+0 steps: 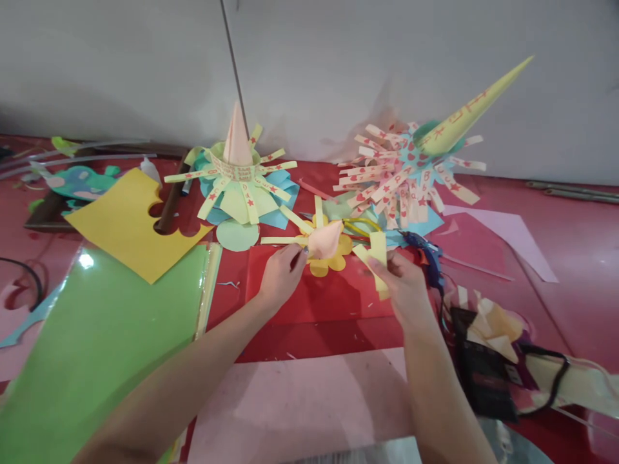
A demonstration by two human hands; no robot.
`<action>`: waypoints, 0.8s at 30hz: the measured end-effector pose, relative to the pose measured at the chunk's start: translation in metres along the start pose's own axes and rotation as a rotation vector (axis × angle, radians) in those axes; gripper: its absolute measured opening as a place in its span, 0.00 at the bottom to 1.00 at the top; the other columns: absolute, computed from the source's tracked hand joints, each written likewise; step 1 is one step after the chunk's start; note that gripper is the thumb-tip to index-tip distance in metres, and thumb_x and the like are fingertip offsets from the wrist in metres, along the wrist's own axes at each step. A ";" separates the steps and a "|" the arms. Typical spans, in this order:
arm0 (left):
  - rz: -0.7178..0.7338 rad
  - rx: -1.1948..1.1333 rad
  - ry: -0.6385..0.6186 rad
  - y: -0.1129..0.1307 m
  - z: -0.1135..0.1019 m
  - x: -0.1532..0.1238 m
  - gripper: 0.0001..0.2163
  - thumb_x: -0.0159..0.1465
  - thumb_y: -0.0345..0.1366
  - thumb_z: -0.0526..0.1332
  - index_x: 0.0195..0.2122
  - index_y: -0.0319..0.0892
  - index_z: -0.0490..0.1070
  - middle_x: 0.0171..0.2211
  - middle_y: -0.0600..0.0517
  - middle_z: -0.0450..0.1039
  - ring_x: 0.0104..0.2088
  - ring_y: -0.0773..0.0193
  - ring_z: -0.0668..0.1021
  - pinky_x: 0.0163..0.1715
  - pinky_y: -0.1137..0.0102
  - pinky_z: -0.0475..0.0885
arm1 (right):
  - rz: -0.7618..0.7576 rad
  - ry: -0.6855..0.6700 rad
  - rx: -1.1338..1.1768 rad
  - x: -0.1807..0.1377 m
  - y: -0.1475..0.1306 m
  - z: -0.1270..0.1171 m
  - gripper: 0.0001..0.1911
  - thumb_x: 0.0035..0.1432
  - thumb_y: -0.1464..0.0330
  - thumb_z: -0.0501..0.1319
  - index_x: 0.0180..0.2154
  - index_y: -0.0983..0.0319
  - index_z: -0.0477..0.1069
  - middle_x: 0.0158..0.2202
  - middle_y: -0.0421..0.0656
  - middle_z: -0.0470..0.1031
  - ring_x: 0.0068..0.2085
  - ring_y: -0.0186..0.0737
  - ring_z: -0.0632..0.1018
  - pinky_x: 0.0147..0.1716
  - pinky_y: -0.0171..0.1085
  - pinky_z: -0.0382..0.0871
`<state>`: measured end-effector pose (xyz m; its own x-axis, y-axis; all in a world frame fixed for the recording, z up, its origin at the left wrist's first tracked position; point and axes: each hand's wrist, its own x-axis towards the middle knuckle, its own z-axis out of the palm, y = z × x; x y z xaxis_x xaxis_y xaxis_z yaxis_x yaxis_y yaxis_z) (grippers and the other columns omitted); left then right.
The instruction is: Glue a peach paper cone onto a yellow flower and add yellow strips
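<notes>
A yellow paper flower point(344, 245) carries a small pale pink paper cone point(325, 240) at its middle, with several cream paper strips spreading from its left and top. My left hand point(284, 270) is closed in a pinch at the lower left edge of this piece; the fingertips are partly hidden by the cone. Between the thumb and fingers of my right hand point(405, 280) are pale yellow paper strips point(379, 251), held just to the right of the flower. A blue hot glue gun point(428, 254) lies right behind that hand, and yellow-handled scissors point(362, 224) lie behind the flower.
Two finished-looking paper cone crafts, one pink-coned point(238, 145) and one yellow-coned point(459, 122), stand along the grey wall. A cut yellow sheet point(130, 225) and a green sheet point(116, 335) lie left. A black box point(483, 367) with cables sits right.
</notes>
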<state>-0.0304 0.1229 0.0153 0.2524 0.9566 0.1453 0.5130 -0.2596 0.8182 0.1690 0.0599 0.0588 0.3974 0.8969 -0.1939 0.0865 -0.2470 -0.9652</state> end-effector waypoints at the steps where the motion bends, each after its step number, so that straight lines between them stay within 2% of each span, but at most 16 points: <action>1: 0.013 0.005 0.004 0.001 0.000 0.000 0.13 0.64 0.36 0.50 0.22 0.42 0.56 0.20 0.57 0.59 0.23 0.70 0.64 0.24 0.74 0.57 | 0.056 -0.033 0.087 -0.004 0.005 0.004 0.15 0.42 0.57 0.68 0.31 0.59 0.74 0.34 0.42 0.78 0.36 0.44 0.78 0.33 0.41 0.73; 4: 0.034 0.013 0.004 0.002 -0.001 -0.001 0.13 0.65 0.37 0.49 0.23 0.42 0.58 0.21 0.56 0.62 0.24 0.69 0.65 0.25 0.75 0.58 | 0.153 -0.092 0.209 -0.010 0.017 0.012 0.17 0.41 0.57 0.69 0.33 0.59 0.76 0.34 0.42 0.79 0.33 0.42 0.79 0.29 0.38 0.74; 9: 0.061 -0.006 -0.033 0.007 -0.003 -0.003 0.14 0.66 0.40 0.49 0.26 0.42 0.65 0.24 0.54 0.67 0.26 0.69 0.68 0.27 0.74 0.62 | 0.156 -0.155 0.183 -0.014 0.026 0.018 0.16 0.42 0.54 0.67 0.30 0.59 0.78 0.27 0.41 0.77 0.29 0.39 0.77 0.28 0.38 0.74; 12: 0.076 -0.123 -0.156 0.014 -0.003 -0.004 0.12 0.65 0.40 0.51 0.30 0.42 0.69 0.26 0.54 0.71 0.28 0.68 0.72 0.29 0.75 0.65 | 0.161 -0.177 0.142 -0.018 0.027 0.020 0.15 0.42 0.54 0.67 0.26 0.59 0.77 0.22 0.39 0.74 0.25 0.36 0.74 0.27 0.37 0.73; 16: 0.092 -0.174 -0.289 0.028 -0.002 -0.008 0.08 0.62 0.40 0.57 0.32 0.43 0.71 0.29 0.55 0.73 0.29 0.69 0.72 0.29 0.75 0.66 | 0.173 -0.207 0.120 -0.021 0.027 0.022 0.15 0.43 0.54 0.67 0.27 0.59 0.77 0.22 0.38 0.74 0.25 0.35 0.73 0.26 0.35 0.71; 20: 0.060 -0.127 -0.296 0.041 -0.004 -0.011 0.07 0.60 0.40 0.60 0.29 0.43 0.71 0.28 0.56 0.73 0.28 0.69 0.72 0.30 0.74 0.67 | 0.166 -0.222 0.154 -0.021 0.026 0.022 0.16 0.44 0.54 0.66 0.30 0.58 0.77 0.26 0.39 0.75 0.27 0.35 0.74 0.28 0.36 0.72; 24: 0.040 -0.108 -0.300 0.050 -0.005 -0.015 0.07 0.57 0.40 0.63 0.34 0.43 0.71 0.32 0.55 0.75 0.32 0.68 0.75 0.33 0.73 0.69 | 0.142 -0.222 0.130 -0.022 0.024 0.023 0.15 0.45 0.54 0.65 0.29 0.58 0.76 0.24 0.37 0.73 0.25 0.34 0.72 0.28 0.35 0.72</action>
<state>-0.0125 0.0960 0.0565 0.5096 0.8602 0.0210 0.4114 -0.2651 0.8720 0.1408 0.0427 0.0361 0.1863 0.9186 -0.3486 -0.0790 -0.3397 -0.9372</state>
